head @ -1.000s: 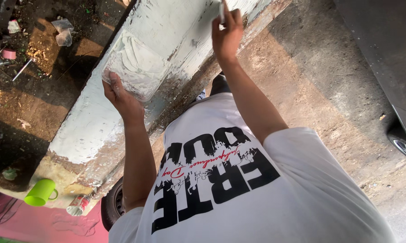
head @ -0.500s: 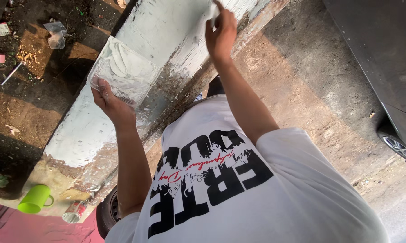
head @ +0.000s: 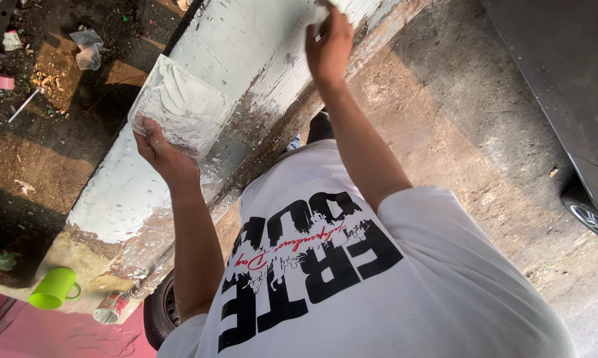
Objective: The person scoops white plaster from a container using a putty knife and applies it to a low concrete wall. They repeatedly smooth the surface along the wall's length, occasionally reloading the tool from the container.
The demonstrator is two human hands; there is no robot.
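Note:
My left hand (head: 167,156) grips the near edge of a clear plastic tub (head: 179,106) that holds white paste, and keeps it against a white-coated concrete beam (head: 246,40). My right hand (head: 328,46) is raised further along the same beam, at the top edge of the view. Its fingers are curled on a small pale tool that is almost wholly hidden and pressed to the wet white surface. My white printed T-shirt (head: 378,285) fills the lower middle.
A green mug (head: 54,288) and a small can (head: 111,306) stand at the beam's lower left end, beside a tyre (head: 161,311). Litter lies on the dirt at the upper left (head: 87,50). A dark car (head: 564,86) and its wheel (head: 594,220) line the right side.
My right hand has tipped down onto the beam, and the pale tool that stuck up above the fingers is now hidden. The tub has shifted slightly with my left hand.

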